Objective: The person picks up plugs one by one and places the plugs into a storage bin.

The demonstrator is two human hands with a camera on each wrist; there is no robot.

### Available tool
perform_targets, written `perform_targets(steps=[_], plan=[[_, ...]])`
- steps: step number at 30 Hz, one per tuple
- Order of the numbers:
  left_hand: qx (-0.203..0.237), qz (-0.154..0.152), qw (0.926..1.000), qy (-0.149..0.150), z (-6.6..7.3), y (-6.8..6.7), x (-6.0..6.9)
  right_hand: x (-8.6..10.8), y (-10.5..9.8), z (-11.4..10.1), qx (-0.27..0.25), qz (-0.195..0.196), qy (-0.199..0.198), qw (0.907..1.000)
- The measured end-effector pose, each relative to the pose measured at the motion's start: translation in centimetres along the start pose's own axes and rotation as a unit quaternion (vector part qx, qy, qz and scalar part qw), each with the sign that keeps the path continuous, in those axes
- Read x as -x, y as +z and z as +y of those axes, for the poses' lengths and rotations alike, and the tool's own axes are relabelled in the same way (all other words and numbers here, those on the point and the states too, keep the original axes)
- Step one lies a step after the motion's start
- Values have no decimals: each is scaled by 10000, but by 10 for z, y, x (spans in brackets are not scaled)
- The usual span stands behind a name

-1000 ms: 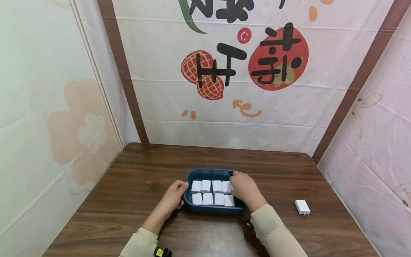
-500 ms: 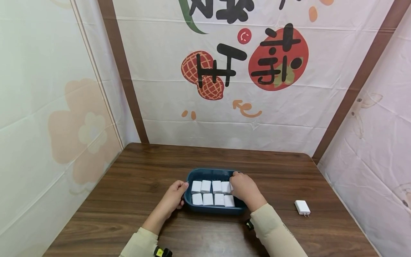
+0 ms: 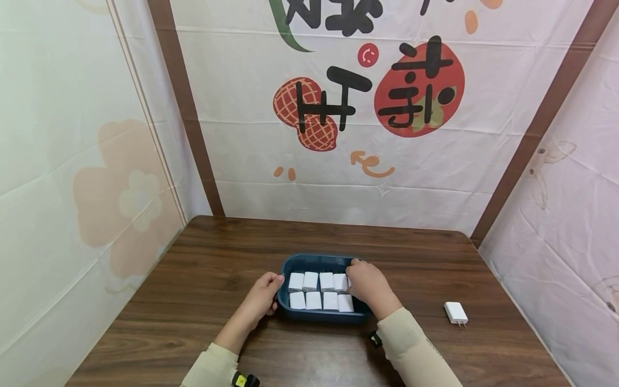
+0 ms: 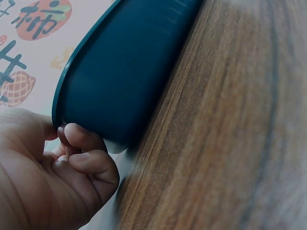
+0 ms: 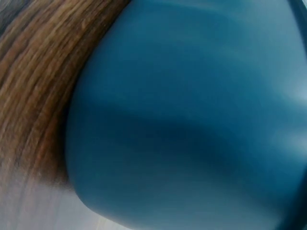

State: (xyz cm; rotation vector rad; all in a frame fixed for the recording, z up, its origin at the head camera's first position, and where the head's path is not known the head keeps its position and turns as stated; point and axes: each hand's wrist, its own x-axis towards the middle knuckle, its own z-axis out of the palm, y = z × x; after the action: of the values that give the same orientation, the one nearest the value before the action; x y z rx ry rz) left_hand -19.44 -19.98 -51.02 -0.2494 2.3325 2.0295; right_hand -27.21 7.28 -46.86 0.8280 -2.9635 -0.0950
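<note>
A dark blue plastic bin stands on the table, holding white chargers in two rows. My left hand pinches the bin's left end, thumb at the rim and fingers curled against the outer wall, as the left wrist view also shows. Over the right end, my right hand reaches inside with bent fingers and grips a white charger, of which only a sliver shows beside the fingers. The right fingertips are hidden. In the right wrist view the bin's outer wall fills most of the picture.
A single white charger lies on the brown wooden table to the right, its prongs toward me. A printed white curtain hangs behind the table, with more curtain on both sides.
</note>
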Motion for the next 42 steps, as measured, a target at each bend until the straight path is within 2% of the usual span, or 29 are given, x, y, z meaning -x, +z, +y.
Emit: perform_targets(steps=[18,42], plan=[[-4,20,10000,-26,-1,0,-1,5,-3,1,-79,137,-72,9998],[34,5,10000,-13,-2,-1,-2,22,-5,6,-39,852,-383,9956]])
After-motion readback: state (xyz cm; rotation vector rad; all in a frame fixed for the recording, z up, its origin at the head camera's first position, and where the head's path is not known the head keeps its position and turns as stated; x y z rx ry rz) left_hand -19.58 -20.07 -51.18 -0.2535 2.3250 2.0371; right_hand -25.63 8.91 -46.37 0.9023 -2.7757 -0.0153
